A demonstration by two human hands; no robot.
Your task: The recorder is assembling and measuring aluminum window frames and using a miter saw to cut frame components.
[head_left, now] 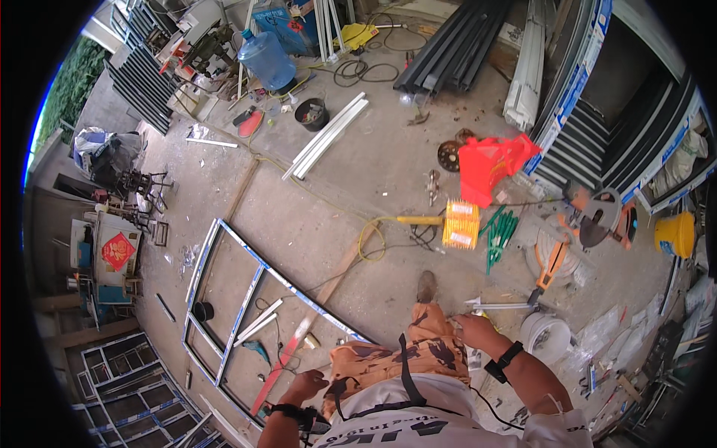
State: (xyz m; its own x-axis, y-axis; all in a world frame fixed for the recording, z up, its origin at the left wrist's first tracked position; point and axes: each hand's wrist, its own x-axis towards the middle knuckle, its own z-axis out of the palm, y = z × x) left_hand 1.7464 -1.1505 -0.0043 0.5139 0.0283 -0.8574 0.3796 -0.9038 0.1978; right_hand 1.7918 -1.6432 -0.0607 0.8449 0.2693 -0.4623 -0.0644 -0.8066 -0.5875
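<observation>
My left hand (pixel 305 385) hangs beside my left thigh with its fingers curled in. Whatever those fingers may hold is hidden. My right hand (pixel 476 331) is at my right thigh, its fingers bent toward the patterned orange trousers (pixel 396 357); its grip is too small to make out. Just beyond that hand shows a bit of something yellow, and to its right stands a white bucket (pixel 544 334). A window-like frame in blue-and-white film (pixel 261 266) lies on the floor ahead and left of me. Near my left hand, a teal power tool (pixel 258 351) rests by a red bar (pixel 282 366).
Ahead are a yellow box (pixel 461 224), green rods (pixel 502 237), a red sheet (pixel 489 166) and an orange-handled tool (pixel 551 265). Cables cross the floor. White profiles (pixel 326 136), a black bucket (pixel 311 114) and a blue water bottle (pixel 267 61) stand farther off. Dark profiles (pixel 455 45) lie beyond.
</observation>
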